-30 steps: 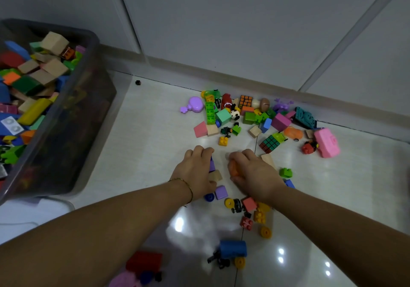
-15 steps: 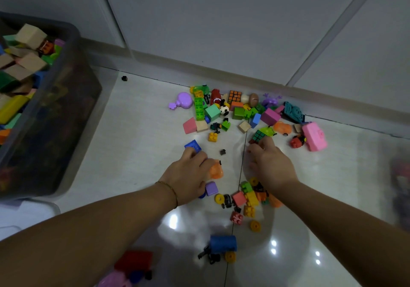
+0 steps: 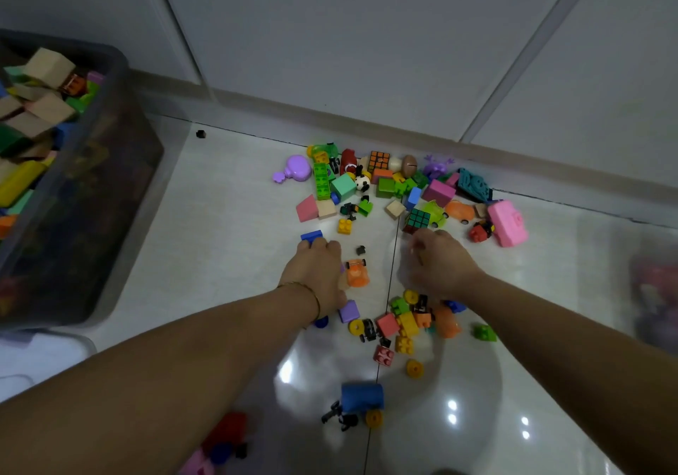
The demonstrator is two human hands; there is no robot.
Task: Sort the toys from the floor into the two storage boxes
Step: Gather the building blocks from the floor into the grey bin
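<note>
Glossy white floor tiles (image 3: 227, 217) carry the scattered toys (image 3: 322, 181), bright plastic bricks and foam pieces heaped along the wall. I take the orange toy car (image 3: 356, 273) as marker. My left grip (image 3: 315, 272) lies just left of it, fingers curled, tips touching a blue brick (image 3: 311, 235). My right grip (image 3: 440, 265) sits to its right, curled beside a puzzle cube (image 3: 417, 219). Whether either holds anything, I cannot tell. Far left of the car stands a dark storage box (image 3: 121, 188) heaped with wooden blocks (image 3: 49, 67).

Grey storage box (image 3: 121, 166): upright, open, heaped with wooden and coloured blocks. Main toy pile (image 3: 385, 188): loose blocks, bricks and puzzle cubes, well right of that box. Smaller brick cluster (image 3: 403, 324): right of it, nearer the wearer. Second box (image 3: 656, 291): far right, blurred.
</note>
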